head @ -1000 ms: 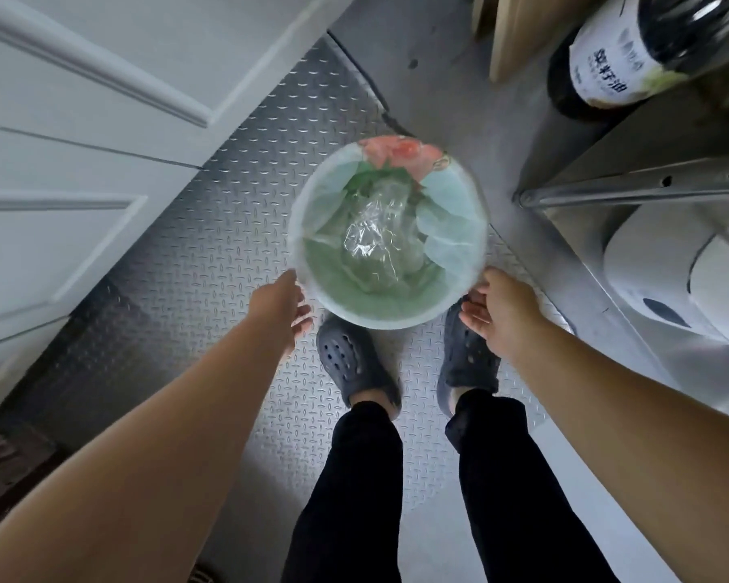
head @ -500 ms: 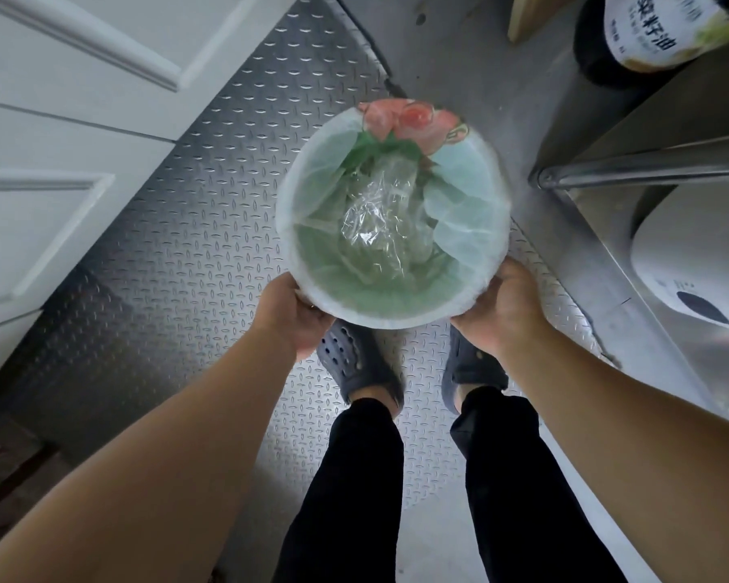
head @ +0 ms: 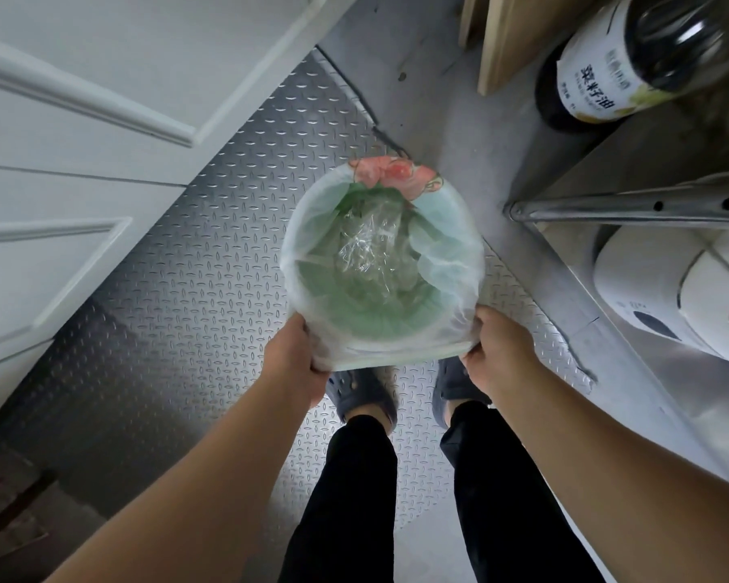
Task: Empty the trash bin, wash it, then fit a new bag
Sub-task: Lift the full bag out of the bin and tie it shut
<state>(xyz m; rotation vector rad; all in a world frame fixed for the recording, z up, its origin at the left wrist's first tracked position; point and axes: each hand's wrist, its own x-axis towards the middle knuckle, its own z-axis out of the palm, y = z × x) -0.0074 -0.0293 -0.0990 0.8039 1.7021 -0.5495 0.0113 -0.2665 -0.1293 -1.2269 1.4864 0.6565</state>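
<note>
Left hand (head: 292, 358): fingers curled round the near-left rim of the bin, gripping the white bag edge folded over it; forearm runs down to the lower left corner
Right hand (head: 495, 346): fingers curled on the near-right rim, pinching the bag edge against it; thumb side lies on top, fingertips hidden under the rim
Bin (head: 400, 360): round, seen from above; held between both hands just ahead of the feet; a pale strip of the rim shows below the bag on the near side; whether its base rests on the floor cannot be told
Bag (head: 312, 229): thin white liner, folded over the rim all round; green tint shows through on the inside wall
Wrap (head: 369, 246): crumpled clear plastic lying in the middle of the bin
Pink item (head: 390, 175): pink and red piece at the far rim, partly over the edge; what it is cannot be told
Floor plate (head: 177, 296): grey metal with raised diamond tread, under bin and feet
Shoes (head: 364, 393): dark grey perforated clogs, one under each hand; black trouser legs above them
Door (head: 81, 140): white panelled, to the left
Bottle (head: 631, 56): dark, white label with printed characters, top right on a shelf
Rail (head: 623, 208): metal bar with holes, right of the bin
Appliance (head: 682, 296): white and rounded, below the rail at the right edge
</note>
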